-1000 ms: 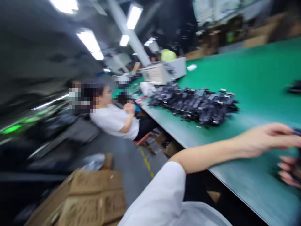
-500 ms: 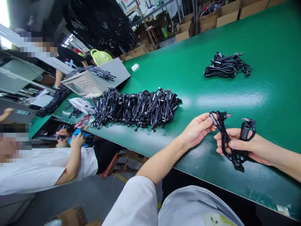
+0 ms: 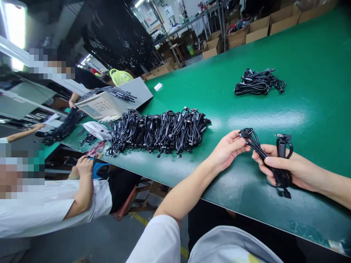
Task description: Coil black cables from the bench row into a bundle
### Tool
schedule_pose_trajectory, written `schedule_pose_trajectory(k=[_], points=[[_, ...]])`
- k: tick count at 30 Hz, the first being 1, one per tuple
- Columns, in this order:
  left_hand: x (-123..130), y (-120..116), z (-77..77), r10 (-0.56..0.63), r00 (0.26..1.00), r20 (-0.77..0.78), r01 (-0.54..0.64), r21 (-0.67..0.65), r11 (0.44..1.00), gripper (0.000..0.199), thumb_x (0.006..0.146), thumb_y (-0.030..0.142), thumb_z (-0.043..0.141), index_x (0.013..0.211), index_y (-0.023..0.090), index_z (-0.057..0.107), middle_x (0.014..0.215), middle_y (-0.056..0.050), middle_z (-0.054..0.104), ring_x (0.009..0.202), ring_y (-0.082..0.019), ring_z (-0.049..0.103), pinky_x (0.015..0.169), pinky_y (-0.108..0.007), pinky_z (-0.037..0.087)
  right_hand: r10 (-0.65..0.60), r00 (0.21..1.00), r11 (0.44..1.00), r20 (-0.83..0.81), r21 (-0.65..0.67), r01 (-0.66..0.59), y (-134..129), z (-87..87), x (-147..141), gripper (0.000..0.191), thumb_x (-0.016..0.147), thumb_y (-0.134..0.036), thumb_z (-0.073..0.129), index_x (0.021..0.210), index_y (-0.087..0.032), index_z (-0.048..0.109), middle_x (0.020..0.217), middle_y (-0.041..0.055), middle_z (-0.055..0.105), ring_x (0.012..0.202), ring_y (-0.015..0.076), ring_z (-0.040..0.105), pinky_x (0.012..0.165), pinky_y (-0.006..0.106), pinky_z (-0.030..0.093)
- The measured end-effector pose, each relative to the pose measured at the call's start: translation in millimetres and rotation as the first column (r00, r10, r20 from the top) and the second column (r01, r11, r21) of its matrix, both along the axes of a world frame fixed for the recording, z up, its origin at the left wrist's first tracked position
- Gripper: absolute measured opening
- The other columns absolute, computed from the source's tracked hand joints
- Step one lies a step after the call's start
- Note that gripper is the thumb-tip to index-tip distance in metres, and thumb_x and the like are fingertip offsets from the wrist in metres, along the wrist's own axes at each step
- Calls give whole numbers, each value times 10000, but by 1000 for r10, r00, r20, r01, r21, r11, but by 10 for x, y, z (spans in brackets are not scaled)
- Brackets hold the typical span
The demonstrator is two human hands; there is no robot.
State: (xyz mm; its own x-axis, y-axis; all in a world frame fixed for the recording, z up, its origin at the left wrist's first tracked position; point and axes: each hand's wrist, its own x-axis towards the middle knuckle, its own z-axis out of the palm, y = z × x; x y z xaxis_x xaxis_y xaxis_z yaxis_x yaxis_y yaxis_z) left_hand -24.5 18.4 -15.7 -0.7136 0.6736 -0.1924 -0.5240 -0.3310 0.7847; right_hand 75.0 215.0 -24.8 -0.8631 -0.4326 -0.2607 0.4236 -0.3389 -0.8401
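Note:
My left hand (image 3: 229, 149) pinches one end of a black looped cable (image 3: 260, 153) over the green table (image 3: 315, 120). Around the other part of that cable bundle my right hand (image 3: 286, 168) is closed, with a plug sticking up above the fingers and another end hanging below. A long row of bundled black cables (image 3: 161, 129) lies to the left of my hands. Farther back, a small heap of black cables (image 3: 259, 82) rests on the table.
A person in a white shirt (image 3: 55, 208) sits at the left by the table edge. A grey tray with cables (image 3: 109, 100), a yellow-green fan (image 3: 120, 76) and cardboard boxes (image 3: 236, 36) stand at the back. More cables (image 3: 61, 126) lie at far left.
The view swung from a blurred look to the left back onto the table. My hands have drawn the cable tighter, and the left fingers now hold its end.

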Motion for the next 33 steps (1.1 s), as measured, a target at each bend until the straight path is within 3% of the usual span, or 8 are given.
schedule_pose_trajectory(k=[4,10,16,23,33], points=[[-8,-66,23,-19,999,-39,18,-25,1000,557,692,457,957,1027,145,639,988,-30,721,828,-120,692,848,-273,554,-3,1000,998,16,61,2,-46,-75,-28,452,905,-514,769,1150,-193,565,663,-30,564,537,104,565,496,196,513],[31,-84,-47,-36,998,-60,33,-40,999,507,808,555,850,1031,161,622,930,-22,684,850,-132,655,847,-288,526,93,996,984,4,153,-93,-98,-148,7,444,941,-546,724,1131,-205,513,723,-29,586,610,136,651,587,243,590],[72,-82,-60,-39,998,-43,37,-37,999,470,842,535,825,1038,158,625,932,-23,661,853,-127,625,853,-285,517,137,990,982,29,129,-140,-94,-163,22,450,950,-568,702,1122,-211,489,746,-26,593,622,148,671,605,272,615],[104,-70,-5,-30,996,-81,26,-54,998,458,845,547,815,1015,167,623,927,-16,645,857,-128,615,839,-277,503,140,989,989,36,31,-141,-89,-196,13,333,946,-489,719,1093,-230,569,759,-13,612,642,149,666,639,272,628],[111,-73,24,-22,997,-73,18,-55,998,443,842,532,821,1008,166,634,930,-16,647,877,-130,615,845,-274,502,126,991,991,52,28,-127,-80,-204,22,324,939,-470,728,1070,-215,576,745,-10,604,633,146,644,629,279,634]])
